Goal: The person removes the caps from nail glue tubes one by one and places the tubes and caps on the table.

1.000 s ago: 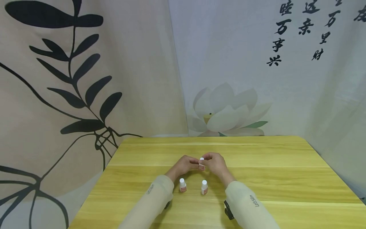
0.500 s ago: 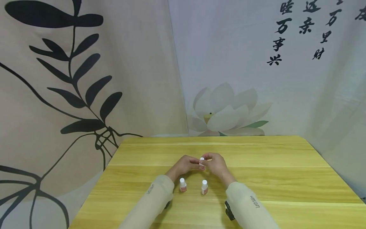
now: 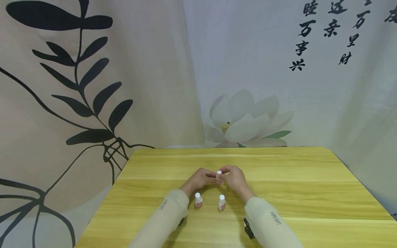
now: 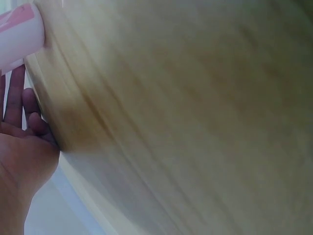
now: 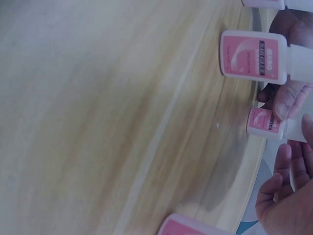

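Observation:
Both hands meet at a small white bottle with a pink label (image 3: pixel 219 182), upright on the table. The left hand (image 3: pixel 200 179) pinches its body; in the right wrist view the left thumb lies on the label of this bottle (image 5: pixel 259 119). The right hand (image 3: pixel 234 177) grips the white cap from the other side, its lower fingers (image 5: pixel 288 169) loosely curled. Nearer the sleeves stand two similar bottles, one at left (image 3: pixel 198 200) and one at right (image 3: pixel 221 203). In the left wrist view, part of a bottle (image 4: pixel 22 36) appears beside the left hand (image 4: pixel 24 156).
The wooden table (image 3: pixel 288 193) reaches back to a printed curtain (image 3: pixel 155 86). Part of another pink-labelled bottle (image 5: pixel 188 227) shows at the lower edge of the right wrist view; in the head view it cannot be made out. Black straps show under both sleeves.

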`<move>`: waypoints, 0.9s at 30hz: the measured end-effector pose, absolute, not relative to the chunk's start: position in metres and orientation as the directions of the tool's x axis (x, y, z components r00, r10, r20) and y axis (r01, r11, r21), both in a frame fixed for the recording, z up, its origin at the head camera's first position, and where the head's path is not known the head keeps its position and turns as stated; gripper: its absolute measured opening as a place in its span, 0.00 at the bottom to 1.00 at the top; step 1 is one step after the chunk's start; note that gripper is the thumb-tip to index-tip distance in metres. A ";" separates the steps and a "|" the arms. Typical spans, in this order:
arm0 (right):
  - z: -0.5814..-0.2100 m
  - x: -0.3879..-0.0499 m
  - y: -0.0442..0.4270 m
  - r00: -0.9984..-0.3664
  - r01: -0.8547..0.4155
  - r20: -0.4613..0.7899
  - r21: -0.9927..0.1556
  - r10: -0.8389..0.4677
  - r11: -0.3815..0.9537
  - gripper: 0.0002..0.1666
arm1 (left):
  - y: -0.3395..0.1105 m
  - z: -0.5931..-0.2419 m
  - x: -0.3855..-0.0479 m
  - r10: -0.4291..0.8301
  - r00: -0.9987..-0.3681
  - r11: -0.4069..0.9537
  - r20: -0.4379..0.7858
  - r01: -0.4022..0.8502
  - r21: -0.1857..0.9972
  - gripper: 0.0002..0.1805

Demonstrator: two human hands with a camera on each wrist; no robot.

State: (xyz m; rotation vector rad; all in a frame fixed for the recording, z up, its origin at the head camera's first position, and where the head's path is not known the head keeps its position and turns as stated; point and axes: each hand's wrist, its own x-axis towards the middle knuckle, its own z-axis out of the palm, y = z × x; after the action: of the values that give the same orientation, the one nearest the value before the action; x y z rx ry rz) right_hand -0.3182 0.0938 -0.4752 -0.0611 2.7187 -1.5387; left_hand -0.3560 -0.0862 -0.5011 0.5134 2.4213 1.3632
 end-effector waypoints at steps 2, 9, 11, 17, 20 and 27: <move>-0.476 -0.318 0.094 -0.999 -0.030 0.007 -0.857 -0.046 0.515 0.09 | -0.086 -0.502 -0.357 0.451 -0.887 0.485 -0.102 0.148 0.862 0.11; -0.475 -0.316 0.094 -0.998 -0.044 0.020 -0.850 -0.051 0.524 0.10 | -0.087 -0.504 -0.358 0.454 -0.886 0.487 -0.091 0.161 0.858 0.10; -0.474 -0.316 0.094 -0.999 -0.043 0.022 -0.849 -0.047 0.527 0.10 | -0.087 -0.504 -0.358 0.457 -0.886 0.488 -0.082 0.173 0.855 0.10; -0.471 -0.317 0.092 -0.999 -0.037 0.023 -0.840 -0.033 0.542 0.09 | -0.088 -0.503 -0.357 0.464 -0.882 0.489 -0.080 0.179 0.854 0.10; -0.472 -0.318 0.092 -1.000 -0.022 0.012 -0.842 -0.021 0.539 0.08 | -0.089 -0.503 -0.357 0.469 -0.879 0.486 -0.083 0.178 0.856 0.10; -0.475 -0.319 0.093 -0.999 -0.030 0.015 -0.844 -0.031 0.536 0.07 | -0.089 -0.502 -0.357 0.474 -0.877 0.475 -0.072 0.186 0.860 0.11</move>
State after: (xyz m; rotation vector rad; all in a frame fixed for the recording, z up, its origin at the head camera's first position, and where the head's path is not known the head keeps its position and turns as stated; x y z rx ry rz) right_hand -0.3186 0.0928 -0.4746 -0.0543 2.7516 -1.5121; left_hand -0.3573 -0.0887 -0.5022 0.5608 2.4258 1.3585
